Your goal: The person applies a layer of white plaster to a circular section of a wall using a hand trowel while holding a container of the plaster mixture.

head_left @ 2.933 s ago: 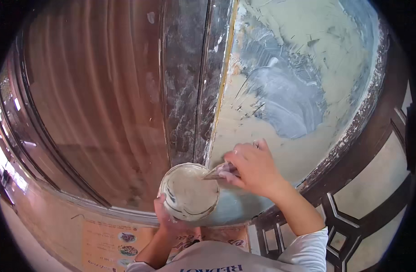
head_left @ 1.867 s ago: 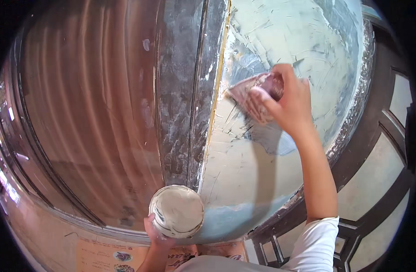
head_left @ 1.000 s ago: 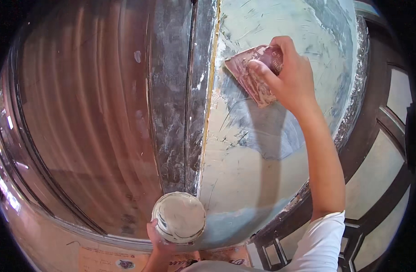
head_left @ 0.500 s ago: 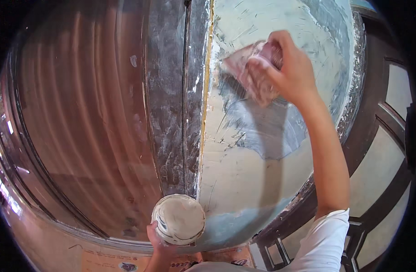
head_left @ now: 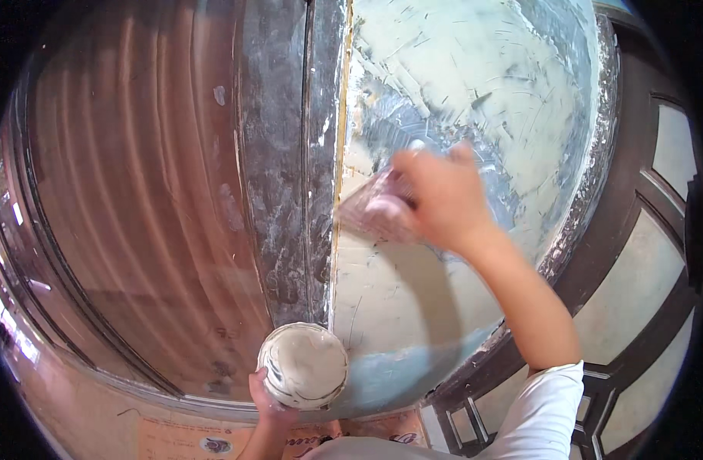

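Observation:
My right hand [head_left: 447, 195] is closed around a pinkish, smeared putty scraper [head_left: 376, 208]. Its flat blade rests at the wall [head_left: 390, 307], beside the yellowish edge strip; motion blurs the hand and tool somewhat. Cream putty coats much of this wall, with a grey-blue patch showing above the hand. Low in the middle, my left hand [head_left: 271, 399] grips the side of a round tub [head_left: 304, 364] filled with cream putty. The fingers under the tub are hidden.
Left of the wall runs a dark wooden frame [head_left: 278, 153], then a brown panel with a folded curtain look [head_left: 137, 192]. A dark door with pale panels [head_left: 627, 284] stands on the right. Printed orange sheeting [head_left: 171, 441] lies on the floor.
My right hand and the scraper have swept down and left, to the edge strip. More of the upper grey-blue patch now shows. The left hand with the tub has hardly moved.

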The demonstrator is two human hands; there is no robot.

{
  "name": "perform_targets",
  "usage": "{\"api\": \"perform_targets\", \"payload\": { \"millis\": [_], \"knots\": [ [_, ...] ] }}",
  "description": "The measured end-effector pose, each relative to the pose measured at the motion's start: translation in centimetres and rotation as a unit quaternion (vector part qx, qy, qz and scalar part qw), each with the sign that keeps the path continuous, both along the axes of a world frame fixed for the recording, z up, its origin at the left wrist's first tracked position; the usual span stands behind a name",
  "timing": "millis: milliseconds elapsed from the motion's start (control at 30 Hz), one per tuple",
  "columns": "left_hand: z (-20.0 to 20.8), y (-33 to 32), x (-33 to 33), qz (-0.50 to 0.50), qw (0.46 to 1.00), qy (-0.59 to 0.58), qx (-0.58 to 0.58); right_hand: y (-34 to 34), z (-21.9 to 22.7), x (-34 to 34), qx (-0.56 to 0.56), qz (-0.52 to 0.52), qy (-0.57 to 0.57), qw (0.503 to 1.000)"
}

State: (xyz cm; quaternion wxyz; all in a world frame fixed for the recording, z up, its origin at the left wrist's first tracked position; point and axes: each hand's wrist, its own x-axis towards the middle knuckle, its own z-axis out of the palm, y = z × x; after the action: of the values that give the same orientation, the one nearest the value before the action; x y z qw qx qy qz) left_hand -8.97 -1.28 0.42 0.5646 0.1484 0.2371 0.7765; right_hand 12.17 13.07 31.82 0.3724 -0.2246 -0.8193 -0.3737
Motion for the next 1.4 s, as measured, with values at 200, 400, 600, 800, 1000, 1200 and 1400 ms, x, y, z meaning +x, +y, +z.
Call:
{"api": "perform_targets", "payload": {
  "millis": [200, 400, 600, 800, 1000, 1200, 1400],
  "knots": [
    [-0.2, -0.2, 0.2, -0.006, 1.000, 0.007, -0.013, 0.9, 1.3, 1.0, 0.028, -0.022, 0.074, 0.997],
    [0.0, -0.7, 0.0, -0.010, 1.000, -0.010, -0.013, 0.3, -0.4, 3.0, 0.004, 0.003, 0.140, 0.990],
    [-0.5, -0.9, 0.1, -0.009, 0.999, -0.019, -0.027, 1.4, -5.9, 5.0, -0.028, -0.072, 0.138, 0.987],
    [-0.1, -1.2, 0.3, 0.009, 0.999, -0.020, -0.026, 1.5, -6.7, 9.4, -0.010, -0.021, 0.370, 0.929],
    [-0.3, -0.6, 1.1, -0.005, 0.999, 0.019, -0.036, -0.2, -12.5, 3.1, -0.148, -0.052, 0.097, 0.983],
    [-0.9, -1.4, 1.1, -0.009, 0.999, -0.023, -0.045, 1.6, -8.4, 7.3, -0.055, -0.068, 0.352, 0.932],
    [-0.8, -1.2, 2.2, 0.004, 1.000, -0.010, -0.010, 0.5, -12.8, 3.7, -0.145, -0.088, 0.070, 0.983]
  ]
}}
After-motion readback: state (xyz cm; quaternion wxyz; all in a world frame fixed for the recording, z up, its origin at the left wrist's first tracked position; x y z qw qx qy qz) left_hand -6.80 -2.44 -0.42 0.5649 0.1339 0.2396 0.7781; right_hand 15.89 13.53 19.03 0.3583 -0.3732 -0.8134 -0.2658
